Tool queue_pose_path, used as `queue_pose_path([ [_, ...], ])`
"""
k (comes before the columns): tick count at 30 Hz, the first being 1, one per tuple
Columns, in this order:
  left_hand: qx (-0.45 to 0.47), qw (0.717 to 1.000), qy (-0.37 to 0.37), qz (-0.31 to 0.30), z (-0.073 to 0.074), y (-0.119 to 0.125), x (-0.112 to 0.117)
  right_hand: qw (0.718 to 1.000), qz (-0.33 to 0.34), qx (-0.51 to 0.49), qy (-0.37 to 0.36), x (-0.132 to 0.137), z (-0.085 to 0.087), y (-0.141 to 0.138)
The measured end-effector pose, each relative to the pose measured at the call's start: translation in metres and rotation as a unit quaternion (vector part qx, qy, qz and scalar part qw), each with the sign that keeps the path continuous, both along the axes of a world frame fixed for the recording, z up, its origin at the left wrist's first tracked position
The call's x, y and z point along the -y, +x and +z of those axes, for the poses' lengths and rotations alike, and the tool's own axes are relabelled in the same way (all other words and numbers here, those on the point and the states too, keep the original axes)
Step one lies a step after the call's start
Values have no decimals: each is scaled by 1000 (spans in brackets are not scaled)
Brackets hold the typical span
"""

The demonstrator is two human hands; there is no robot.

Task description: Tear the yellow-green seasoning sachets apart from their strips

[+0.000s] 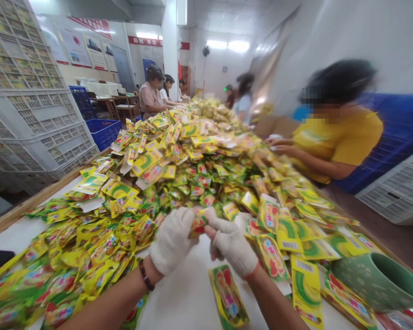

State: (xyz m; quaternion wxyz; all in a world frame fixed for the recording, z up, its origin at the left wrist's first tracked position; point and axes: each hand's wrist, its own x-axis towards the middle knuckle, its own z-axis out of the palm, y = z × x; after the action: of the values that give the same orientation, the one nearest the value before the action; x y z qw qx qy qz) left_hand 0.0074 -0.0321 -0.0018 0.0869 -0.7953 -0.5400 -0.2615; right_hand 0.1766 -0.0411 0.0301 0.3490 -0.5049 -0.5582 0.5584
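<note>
Two gloved hands meet over the middle of the table (179, 298), close to the near edge of the heap. The left forearm slants in from the lower left, a beaded bracelet (145, 275) at its wrist; the right forearm slants in from the lower right, so that the two lean toward each other. The left hand (173, 240) has its back turned up and its fingers curled, pinching the left side of a small packet (198, 225). The right hand (233, 245) has thumb and forefinger closed on the packet's right end, the other fingers folded under.

The packet sits between the two hands, above the white tabletop, its red and yellow print facing the wearer. Its long axis seems to run from one hand to the other, though the gloves cover much of it and the picture is soft there.

Below the right hand, a flat carton (229, 297) lies printed side up, its long axis running away from the wearer and leaning slightly left at the far end. Shiny pouches (89, 261) spread on the left, more cartons (273, 256) on the right, beside a green mug (356, 277).
</note>
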Motion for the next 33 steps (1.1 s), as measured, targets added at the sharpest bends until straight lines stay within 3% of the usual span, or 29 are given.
queue_pose_path([
  [2, 34, 999, -12, -11, 0, 3, 2, 999, 34, -16, -29, -1, -4, -2],
  [4, 88, 994, -58, -30, 3, 6, 3, 999, 31, -10, -14, -5, -8, -3],
  [7, 235, 950, -185, -82, 9, 9, 4, 998, -6, 9, 56, -9, -10, -2],
  [9, 382, 875, -271, -123, 11, 10, 3, 994, -35, 1, 108, -11, -12, -2],
  [12, 575, 733, -332, -144, 8, 12, -2, 968, -144, -37, 204, -14, -17, -3],
  [14, 638, 679, -335, -142, 6, 13, -4, 958, -177, -71, 215, -15, -21, -4],
  [16, 659, 660, -328, -148, 5, 14, -4, 967, -139, -125, 172, -14, -24, -7],
  [19, 666, 656, -319, -154, 4, 13, -4, 973, -88, -185, 110, -14, -24, -10],
  [23, 656, 664, -324, -155, 0, 11, -7, 978, -71, -167, 99, -14, -22, -8],
  [26, 643, 660, -336, -195, -1, 8, -8, 984, -51, -129, 110, -14, -21, -7],
  [28, 647, 641, -353, -218, 2, 8, -6, 985, -47, -119, 118, -12, -20, -8],
  [31, 689, 590, -376, -188, 11, 8, 0, 980, -57, -129, 143, -7, -17, -12],
  [33, 689, 552, -439, -170, 17, 8, 5, 975, -74, -143, 156, -5, -16, -14],
])
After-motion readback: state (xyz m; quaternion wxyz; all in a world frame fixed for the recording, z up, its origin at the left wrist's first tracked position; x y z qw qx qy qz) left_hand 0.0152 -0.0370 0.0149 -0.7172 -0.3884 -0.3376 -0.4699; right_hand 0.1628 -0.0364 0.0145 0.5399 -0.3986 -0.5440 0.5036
